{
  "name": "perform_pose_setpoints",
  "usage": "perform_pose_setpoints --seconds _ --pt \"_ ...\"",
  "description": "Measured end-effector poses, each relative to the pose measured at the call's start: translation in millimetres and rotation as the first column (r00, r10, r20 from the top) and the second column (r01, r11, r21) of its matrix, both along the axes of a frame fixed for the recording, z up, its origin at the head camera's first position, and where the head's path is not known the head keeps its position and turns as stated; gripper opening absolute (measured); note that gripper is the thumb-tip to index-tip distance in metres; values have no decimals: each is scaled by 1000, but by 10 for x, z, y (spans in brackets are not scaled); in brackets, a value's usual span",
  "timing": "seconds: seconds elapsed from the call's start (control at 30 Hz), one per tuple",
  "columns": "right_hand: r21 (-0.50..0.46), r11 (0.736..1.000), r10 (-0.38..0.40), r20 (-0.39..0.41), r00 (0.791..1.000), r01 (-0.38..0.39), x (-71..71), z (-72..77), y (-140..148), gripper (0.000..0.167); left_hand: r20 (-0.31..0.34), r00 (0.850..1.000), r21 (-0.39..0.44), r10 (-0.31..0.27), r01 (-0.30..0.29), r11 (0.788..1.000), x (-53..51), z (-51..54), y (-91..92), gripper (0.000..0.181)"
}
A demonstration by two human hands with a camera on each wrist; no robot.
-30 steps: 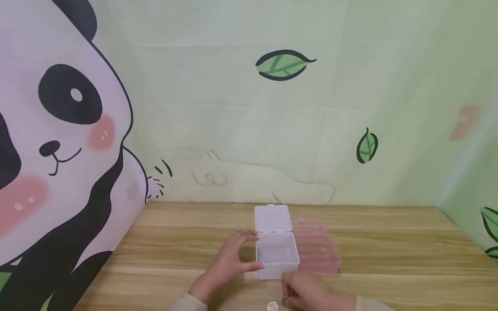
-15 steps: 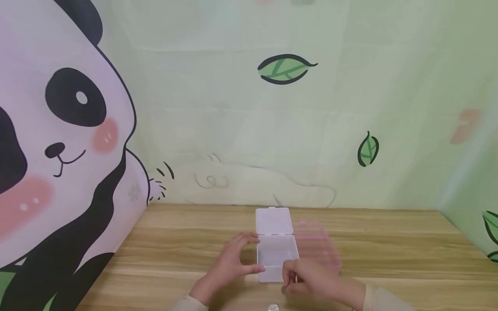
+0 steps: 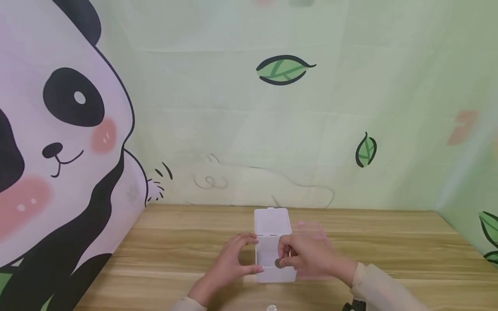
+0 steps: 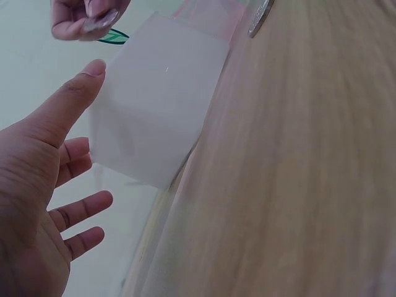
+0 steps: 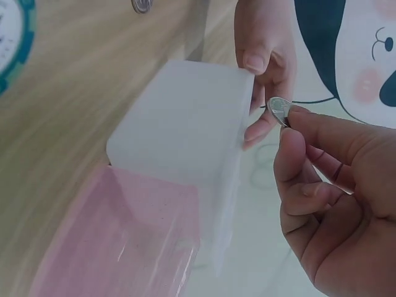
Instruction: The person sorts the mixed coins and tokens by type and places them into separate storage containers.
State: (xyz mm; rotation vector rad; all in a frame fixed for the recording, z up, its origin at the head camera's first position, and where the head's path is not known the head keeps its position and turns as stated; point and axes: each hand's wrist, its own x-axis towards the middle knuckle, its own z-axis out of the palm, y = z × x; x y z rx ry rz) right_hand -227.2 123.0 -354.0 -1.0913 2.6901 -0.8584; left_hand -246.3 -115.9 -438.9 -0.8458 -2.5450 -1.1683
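Note:
A small white plastic box stands on the wooden table with its hinged lid flipped back. My left hand holds the box by its left side, thumb at the front corner and fingers at the back one. Over the box's opening, my right hand pinches a silver coin between thumb and index finger, the other fingers curled in. A second coin lies on the table in front of the box, partly cut off by the head view's lower edge.
A translucent pink box stands against the right side of the white one, mostly behind my right hand in the head view. A white disc with a teal rim shows at the right wrist view's corner. A panda-printed cloth hangs behind the table.
My right hand has lifted the pinched coin from the table in front of the box, up and forward to above its opening. The left hand has stayed at the box.

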Motion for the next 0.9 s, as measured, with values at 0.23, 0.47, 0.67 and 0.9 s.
perform_pose_setpoints --seconds 0.23,0.47,0.67,0.9 --pt "-9 1000 -25 40 999 25 -142 -12 -110 14 -11 1000 -14 4 -4 1000 -2 6 -16 60" --pt "93 994 -57 -11 998 58 -234 -94 -221 15 -1 1000 -23 11 -11 1000 19 35 -16 59" --pt "119 993 -9 -65 998 17 -324 -211 -331 18 -3 1000 -19 13 -13 1000 9 34 -10 59" --pt "198 980 -15 -57 998 26 -367 -290 -399 17 -3 1000 -23 16 -16 1000 8 16 -9 59"
